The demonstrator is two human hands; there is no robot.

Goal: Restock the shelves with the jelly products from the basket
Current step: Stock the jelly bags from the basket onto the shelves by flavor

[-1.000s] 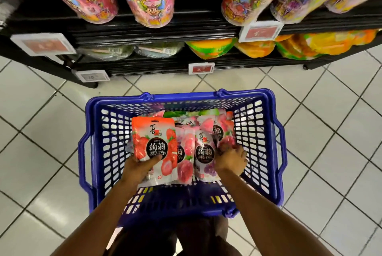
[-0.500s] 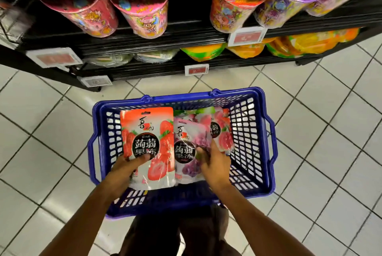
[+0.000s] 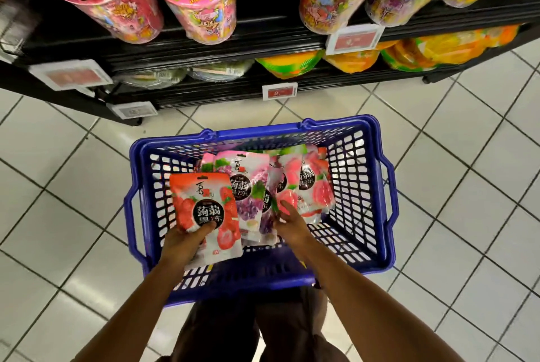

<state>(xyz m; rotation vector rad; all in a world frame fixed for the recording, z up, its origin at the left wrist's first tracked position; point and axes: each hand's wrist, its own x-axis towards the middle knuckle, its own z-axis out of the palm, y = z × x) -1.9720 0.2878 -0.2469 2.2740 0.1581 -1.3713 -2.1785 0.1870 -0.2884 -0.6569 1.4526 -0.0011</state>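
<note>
A blue plastic basket (image 3: 377, 215) stands on the tiled floor in front of me with several jelly pouches in it. My left hand (image 3: 182, 242) grips a red strawberry jelly pouch (image 3: 204, 206) by its lower part, thumb on the front, and holds it upright over the basket's left side. My right hand (image 3: 292, 225) is in the middle of the basket, its fingers curled into a bunch of upright pouches. A purple grape pouch (image 3: 248, 192) is at the front of that bunch, and pink peach pouches (image 3: 317, 186) are on the right.
Black shelves (image 3: 204, 53) rise beyond the basket. Pink and purple jelly tubs (image 3: 204, 11) fill the upper one, orange and green bags (image 3: 292, 65) the lower. Price tags (image 3: 279, 91) hang on the shelf edges. White tiles surround the basket.
My left hand has kept the strawberry pouch raised at the basket's left. My right hand has lifted the grape pouch upright and shifted right among the pouches. The view tilted up toward the shelves.
</note>
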